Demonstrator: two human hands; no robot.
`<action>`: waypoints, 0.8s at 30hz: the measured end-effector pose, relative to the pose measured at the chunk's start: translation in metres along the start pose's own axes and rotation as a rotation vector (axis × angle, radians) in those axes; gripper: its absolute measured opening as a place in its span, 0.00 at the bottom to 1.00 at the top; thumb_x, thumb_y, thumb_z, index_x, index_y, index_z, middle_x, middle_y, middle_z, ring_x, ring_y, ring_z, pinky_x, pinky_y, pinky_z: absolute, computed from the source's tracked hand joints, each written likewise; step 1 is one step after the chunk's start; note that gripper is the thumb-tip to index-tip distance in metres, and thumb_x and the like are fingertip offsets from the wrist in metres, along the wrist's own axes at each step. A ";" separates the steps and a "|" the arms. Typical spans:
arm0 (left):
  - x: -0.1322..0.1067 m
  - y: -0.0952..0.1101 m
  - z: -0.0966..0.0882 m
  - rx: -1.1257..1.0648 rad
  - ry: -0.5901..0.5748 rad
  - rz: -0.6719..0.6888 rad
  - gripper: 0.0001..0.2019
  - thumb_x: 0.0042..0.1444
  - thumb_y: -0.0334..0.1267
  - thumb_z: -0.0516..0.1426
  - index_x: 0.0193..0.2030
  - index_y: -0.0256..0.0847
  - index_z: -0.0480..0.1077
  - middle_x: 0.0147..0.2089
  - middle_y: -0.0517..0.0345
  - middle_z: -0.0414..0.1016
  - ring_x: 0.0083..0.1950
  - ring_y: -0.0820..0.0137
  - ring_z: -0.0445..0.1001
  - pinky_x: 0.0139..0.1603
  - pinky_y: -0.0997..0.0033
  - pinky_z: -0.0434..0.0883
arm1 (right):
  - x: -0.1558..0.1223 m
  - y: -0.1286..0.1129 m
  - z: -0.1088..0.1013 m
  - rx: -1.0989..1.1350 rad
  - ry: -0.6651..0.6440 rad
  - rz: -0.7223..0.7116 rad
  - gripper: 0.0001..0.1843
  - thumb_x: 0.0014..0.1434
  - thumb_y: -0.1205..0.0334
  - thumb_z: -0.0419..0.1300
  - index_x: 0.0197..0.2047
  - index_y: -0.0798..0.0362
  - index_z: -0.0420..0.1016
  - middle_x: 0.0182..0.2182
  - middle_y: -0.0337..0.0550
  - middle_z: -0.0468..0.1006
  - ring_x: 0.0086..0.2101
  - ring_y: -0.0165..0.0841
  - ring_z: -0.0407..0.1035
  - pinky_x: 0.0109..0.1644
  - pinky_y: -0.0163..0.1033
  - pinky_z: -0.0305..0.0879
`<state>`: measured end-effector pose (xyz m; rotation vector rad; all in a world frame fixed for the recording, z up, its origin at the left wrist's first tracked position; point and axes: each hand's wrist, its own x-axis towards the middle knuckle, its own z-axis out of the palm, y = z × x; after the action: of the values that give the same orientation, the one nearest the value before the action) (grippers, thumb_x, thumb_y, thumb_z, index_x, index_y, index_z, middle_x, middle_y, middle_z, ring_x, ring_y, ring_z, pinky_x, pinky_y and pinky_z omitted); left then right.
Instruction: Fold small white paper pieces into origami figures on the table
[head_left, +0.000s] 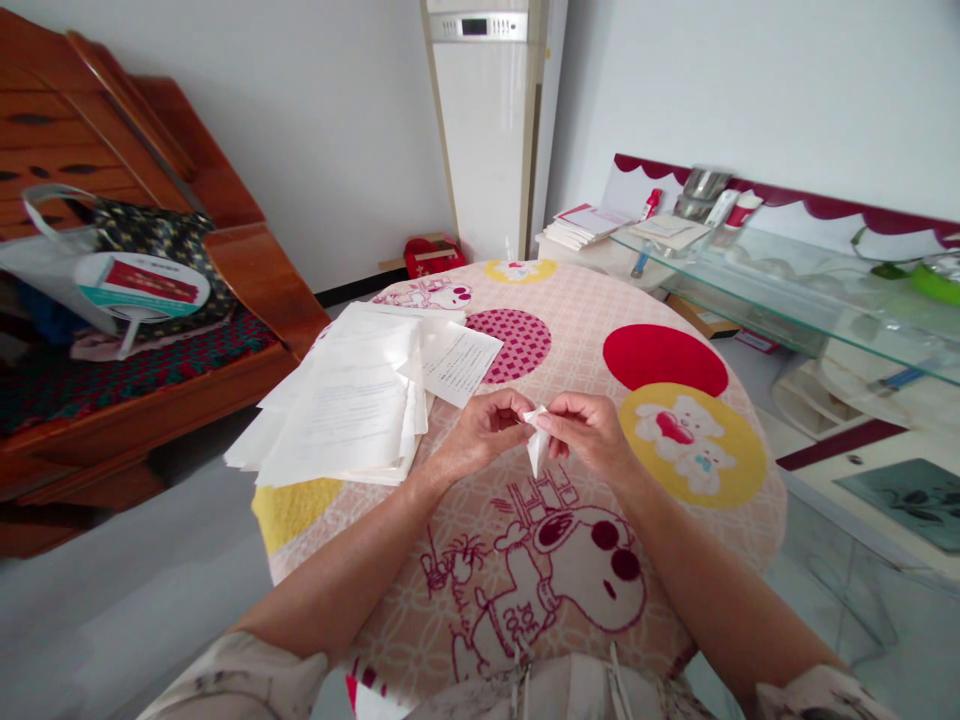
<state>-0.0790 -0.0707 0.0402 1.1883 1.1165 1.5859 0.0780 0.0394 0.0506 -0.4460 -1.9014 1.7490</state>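
Note:
A small folded piece of white paper (538, 452) is held up between both hands above the round table. My left hand (491, 432) pinches its upper left side with thumb and fingers. On the other side my right hand (589, 430) grips the top of it, fingers curled. The paper narrows to a point hanging downward. To the left of my hands lies a loose stack of white sheets (337, 410), some with printed text. A smaller handwritten sheet (463, 362) rests at the stack's right edge, just beyond my left hand.
A patterned cloth (570, 295) covers the table. At left stands a wooden bench (247, 270) bearing a bag and a hand fan (142, 287). A glass-topped cabinet (795, 290) with papers and containers runs along the right. An air conditioner (484, 130) stands behind.

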 end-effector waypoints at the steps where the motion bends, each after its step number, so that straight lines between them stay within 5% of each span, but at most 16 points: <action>1: 0.000 0.000 0.000 0.000 -0.002 0.001 0.13 0.53 0.40 0.71 0.34 0.36 0.74 0.35 0.55 0.77 0.36 0.70 0.75 0.40 0.69 0.70 | 0.000 0.000 0.000 -0.009 0.002 -0.006 0.18 0.58 0.48 0.69 0.27 0.53 0.77 0.21 0.39 0.77 0.18 0.27 0.68 0.20 0.31 0.62; 11: -0.001 0.000 0.001 0.082 0.037 0.000 0.13 0.53 0.40 0.71 0.34 0.35 0.74 0.33 0.58 0.75 0.33 0.74 0.71 0.35 0.74 0.67 | -0.001 0.000 0.003 -0.193 0.077 -0.077 0.12 0.57 0.60 0.63 0.23 0.52 0.72 0.19 0.36 0.71 0.19 0.27 0.64 0.22 0.33 0.55; 24: 0.003 -0.008 -0.003 0.031 0.011 0.082 0.12 0.61 0.40 0.67 0.38 0.37 0.68 0.31 0.60 0.74 0.30 0.75 0.75 0.33 0.75 0.74 | 0.002 0.004 0.000 -0.287 0.072 -0.095 0.11 0.53 0.62 0.59 0.21 0.52 0.66 0.18 0.35 0.67 0.21 0.26 0.59 0.24 0.33 0.50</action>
<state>-0.0818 -0.0661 0.0327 1.2612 1.1154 1.6441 0.0762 0.0404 0.0473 -0.5058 -2.0930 1.3869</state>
